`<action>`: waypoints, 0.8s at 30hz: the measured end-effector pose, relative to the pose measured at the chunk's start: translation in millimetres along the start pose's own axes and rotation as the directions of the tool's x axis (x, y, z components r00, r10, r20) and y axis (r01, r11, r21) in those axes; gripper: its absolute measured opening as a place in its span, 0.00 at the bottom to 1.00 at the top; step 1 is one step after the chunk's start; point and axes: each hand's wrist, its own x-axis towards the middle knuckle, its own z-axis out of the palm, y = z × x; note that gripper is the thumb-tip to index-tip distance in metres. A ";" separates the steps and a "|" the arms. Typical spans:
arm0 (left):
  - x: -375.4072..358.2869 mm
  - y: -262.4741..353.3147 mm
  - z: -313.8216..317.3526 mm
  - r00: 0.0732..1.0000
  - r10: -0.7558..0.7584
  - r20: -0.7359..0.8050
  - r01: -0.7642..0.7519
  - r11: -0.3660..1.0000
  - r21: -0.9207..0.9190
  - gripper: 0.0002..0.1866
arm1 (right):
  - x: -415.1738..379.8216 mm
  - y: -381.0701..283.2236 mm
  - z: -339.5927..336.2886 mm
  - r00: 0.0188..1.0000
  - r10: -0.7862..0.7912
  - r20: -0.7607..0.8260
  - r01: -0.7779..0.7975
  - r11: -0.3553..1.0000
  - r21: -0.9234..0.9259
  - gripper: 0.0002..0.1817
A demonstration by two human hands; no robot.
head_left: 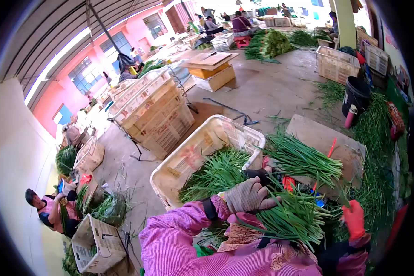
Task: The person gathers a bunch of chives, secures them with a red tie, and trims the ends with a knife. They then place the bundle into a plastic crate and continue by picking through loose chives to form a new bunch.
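My left hand, in a grey glove, rests on a bunch of green chives across my lap, its fingers curled over the leaves. The pale cut ends point right. My right hand, in a red glove, is just right of those ends, apart from them. Its fingers look bent together; whatever they may hold cannot be made out. Beyond the bunch, another bundle of chives lies on a flat board. Close to my left hand, a white plastic crate contains more chives.
Loose chives are heaped along the right, beside a black bucket. Stacked crates stand ahead on the left. At the lower left, a person sits near a crate. Several other people work farther back.
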 end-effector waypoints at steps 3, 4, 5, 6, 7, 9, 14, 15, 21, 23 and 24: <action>-9.7 -2.2 -11.2 0.998 -0.069 0.001 0.069 0.997 -0.022 0.19 | 24.2 78.4 -51.6 0.976 -0.140 -0.166 0.048 0.884 -0.465 0.16; -7.5 -4.9 -22.9 0.994 -0.113 0.007 0.113 0.993 -0.014 0.20 | 21.2 98.0 -64.3 0.925 -0.312 -0.215 0.034 0.634 -0.773 0.20; -4.6 -8.1 -28.3 0.989 -0.144 0.015 0.144 0.989 -0.026 0.20 | 13.0 88.3 -66.3 0.916 -0.351 -0.192 0.099 0.664 -0.741 0.25; -1.6 -12.6 -26.0 0.964 -0.247 -0.103 0.227 0.958 -0.172 0.22 | 1.7 62.9 -68.6 0.911 -0.372 -0.179 0.140 0.687 -0.713 0.29; -3.5 -11.0 -33.6 0.871 -0.441 0.215 0.490 0.765 -0.418 0.25 | -4.4 48.6 -70.3 0.909 -0.368 -0.197 0.141 0.714 -0.685 0.29; -9.2 -12.9 -41.1 0.903 -0.376 0.210 0.418 0.881 -0.222 0.22 | -9.6 31.4 -69.5 0.921 -0.332 -0.203 0.150 0.784 -0.602 0.28; -37.2 -13.3 -25.5 0.924 -0.380 0.037 0.374 0.921 0.107 0.13 | -14.1 23.6 -54.7 0.963 -0.223 -0.153 0.141 0.898 -0.418 0.20; -39.0 -15.8 -31.2 0.934 -0.346 0.085 0.336 0.935 0.110 0.12 | -15.1 19.0 -51.3 0.964 -0.209 -0.162 0.124 0.898 -0.422 0.20; -29.9 -32.2 -48.2 0.931 -0.357 0.072 0.340 0.922 0.184 0.16 | -13.6 -0.1 -42.9 0.960 -0.262 -0.097 0.194 0.875 -0.443 0.19; -23.0 -34.8 -54.9 0.931 -0.358 0.063 0.345 0.925 0.162 0.18 | -11.8 3.6 -42.3 0.967 -0.243 -0.077 0.187 0.882 -0.432 0.19; -21.6 -33.8 -55.5 0.930 -0.367 0.032 0.358 0.920 0.163 0.19 | -11.8 5.8 -40.3 0.964 -0.259 -0.057 0.213 0.884 -0.416 0.19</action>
